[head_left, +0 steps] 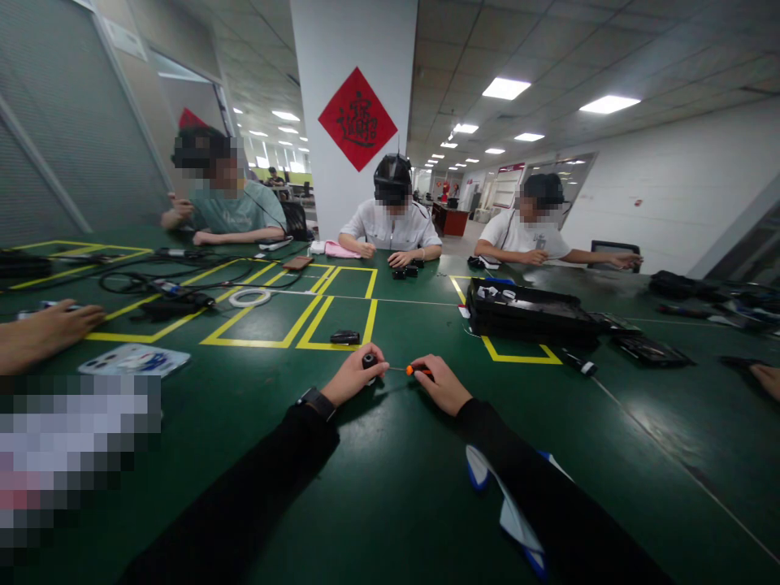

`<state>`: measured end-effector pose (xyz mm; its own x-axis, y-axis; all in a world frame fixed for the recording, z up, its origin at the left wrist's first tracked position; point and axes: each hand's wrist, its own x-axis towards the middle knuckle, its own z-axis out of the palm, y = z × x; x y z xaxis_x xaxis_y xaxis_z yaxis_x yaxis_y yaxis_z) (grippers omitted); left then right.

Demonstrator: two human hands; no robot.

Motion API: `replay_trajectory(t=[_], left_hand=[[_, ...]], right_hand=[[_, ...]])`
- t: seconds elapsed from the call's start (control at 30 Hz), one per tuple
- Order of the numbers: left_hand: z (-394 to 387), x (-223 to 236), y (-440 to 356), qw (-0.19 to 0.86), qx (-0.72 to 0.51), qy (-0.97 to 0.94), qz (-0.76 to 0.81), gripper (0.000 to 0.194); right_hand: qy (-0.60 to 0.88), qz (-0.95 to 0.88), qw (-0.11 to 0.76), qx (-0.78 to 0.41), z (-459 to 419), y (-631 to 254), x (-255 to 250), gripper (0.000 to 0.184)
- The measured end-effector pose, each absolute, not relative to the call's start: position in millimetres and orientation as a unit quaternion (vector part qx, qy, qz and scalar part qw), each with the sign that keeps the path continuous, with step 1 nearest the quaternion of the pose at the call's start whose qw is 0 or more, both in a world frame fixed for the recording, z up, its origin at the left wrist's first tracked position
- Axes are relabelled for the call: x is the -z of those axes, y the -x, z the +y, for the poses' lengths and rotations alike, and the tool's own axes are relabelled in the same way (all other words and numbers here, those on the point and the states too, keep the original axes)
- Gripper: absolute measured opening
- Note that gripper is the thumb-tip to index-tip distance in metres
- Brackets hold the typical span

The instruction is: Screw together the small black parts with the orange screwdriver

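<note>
Over green table (390,487), my left hand (354,375) curled round black round-ended piece (369,361); my right hand (444,383) pinching orange-and-black tool (412,370), thin shaft (396,370) pointing to nine o'clock, towards left hand; whether tip touches piece, I cannot tell; small black object (345,337) just beyond left hand at eleven o'clock; white coil (249,304) at ten; black tray (530,325) at two; co-worker in white (390,226) at twelve.

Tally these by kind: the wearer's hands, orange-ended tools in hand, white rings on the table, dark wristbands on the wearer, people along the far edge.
Left hand and right hand: 2
Orange-ended tool: 1
White ring: 1
Dark wristband: 1
People along far edge: 3
Total: 8
</note>
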<state>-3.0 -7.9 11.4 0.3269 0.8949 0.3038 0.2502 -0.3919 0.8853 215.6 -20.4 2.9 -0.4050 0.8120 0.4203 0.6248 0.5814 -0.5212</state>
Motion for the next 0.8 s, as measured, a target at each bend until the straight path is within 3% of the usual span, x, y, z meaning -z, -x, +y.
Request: replay_trajectory(t=[0.8], left_hand=[[-8.3, -11.5, 3.0, 0.377, -0.417, -0.723, 0.402, 0.021]], right_hand=[[0.428, -0.831, 0.328, -0.134, -20.6, -215.0, -3.9, 0.015]])
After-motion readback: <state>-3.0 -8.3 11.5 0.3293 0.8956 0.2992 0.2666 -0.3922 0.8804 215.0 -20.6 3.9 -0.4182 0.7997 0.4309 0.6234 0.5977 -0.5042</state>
